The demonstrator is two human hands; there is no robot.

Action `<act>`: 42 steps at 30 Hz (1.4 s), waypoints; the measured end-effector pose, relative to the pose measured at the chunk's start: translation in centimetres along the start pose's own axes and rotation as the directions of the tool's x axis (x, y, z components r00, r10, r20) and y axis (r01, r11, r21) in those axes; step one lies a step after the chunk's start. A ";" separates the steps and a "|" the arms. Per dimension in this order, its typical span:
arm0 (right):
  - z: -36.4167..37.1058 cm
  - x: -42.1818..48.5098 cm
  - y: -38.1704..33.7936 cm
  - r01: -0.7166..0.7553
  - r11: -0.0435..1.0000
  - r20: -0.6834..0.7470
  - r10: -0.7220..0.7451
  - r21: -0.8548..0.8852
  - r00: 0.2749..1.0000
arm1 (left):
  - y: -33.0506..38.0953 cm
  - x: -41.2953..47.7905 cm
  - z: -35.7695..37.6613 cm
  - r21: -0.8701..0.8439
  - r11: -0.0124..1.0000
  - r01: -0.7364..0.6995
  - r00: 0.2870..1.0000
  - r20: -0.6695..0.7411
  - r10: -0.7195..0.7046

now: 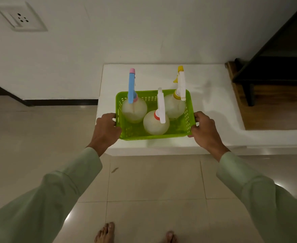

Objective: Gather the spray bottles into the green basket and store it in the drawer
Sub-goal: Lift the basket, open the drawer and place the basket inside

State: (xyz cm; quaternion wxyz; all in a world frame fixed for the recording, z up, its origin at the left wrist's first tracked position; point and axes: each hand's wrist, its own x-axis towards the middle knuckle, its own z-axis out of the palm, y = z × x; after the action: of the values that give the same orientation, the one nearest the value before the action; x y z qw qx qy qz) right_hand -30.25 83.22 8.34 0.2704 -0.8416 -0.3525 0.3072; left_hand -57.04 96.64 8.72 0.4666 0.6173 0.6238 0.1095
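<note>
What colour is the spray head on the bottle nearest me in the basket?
White, with an orange-red collar, on the nearest bottle; the head view shows it clearly.

Three upright spray bottles [156, 124] in green basket [188, 118]

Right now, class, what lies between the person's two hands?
In the head view: the green basket holding three spray bottles, gripped by left hand and right hand.

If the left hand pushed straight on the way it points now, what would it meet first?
The left hand points up and right, fingers already clamped on the green basket at its left wall. Going on, it would press that wall, then likely the blue-topped spray bottle just inside.
</note>
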 end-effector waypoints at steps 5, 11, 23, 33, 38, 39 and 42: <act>0.6 0.7 0.3 0.006 1.000 -0.019 -0.006 0.001 1.000 | -0.4 0.8 0.5 0.007 1.000 0.011 1.000 -0.018 -0.011; 1.4 -0.2 1.5 0.011 0.983 -0.112 0.010 0.183 0.994 | -2.3 -0.1 1.7 -0.123 0.988 -0.090 0.984 -0.165 0.069; 13.8 -6.9 11.4 -0.584 0.254 0.336 0.617 0.771 0.712 | -12.5 -6.1 12.9 -0.781 0.328 0.531 0.751 0.254 -0.610; 25.7 1.5 19.0 -0.474 -0.257 0.536 0.490 0.842 0.687 | -20.6 3.5 22.4 -0.863 -0.045 0.504 0.698 0.437 -0.567; 27.8 4.3 21.7 -0.412 -0.364 0.538 0.391 0.835 0.747 | -22.7 7.3 24.0 -0.906 -0.142 0.400 0.743 0.411 -0.529; 27.9 4.4 22.2 -0.409 -0.371 0.538 0.378 0.834 0.754 | -22.9 7.8 23.9 -0.911 -0.147 0.386 0.752 0.403 -0.521; 27.9 3.7 23.0 -0.402 -0.332 0.511 0.378 0.853 0.772 | -23.2 8.0 23.5 -0.913 -0.183 0.364 0.768 0.405 -0.496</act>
State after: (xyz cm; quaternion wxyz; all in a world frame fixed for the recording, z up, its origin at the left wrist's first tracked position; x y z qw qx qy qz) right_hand -38.10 78.79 -26.90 0.6752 -0.4017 0.3062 0.5375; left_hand -54.06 88.30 -24.08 0.7312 -0.1449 0.5525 0.3731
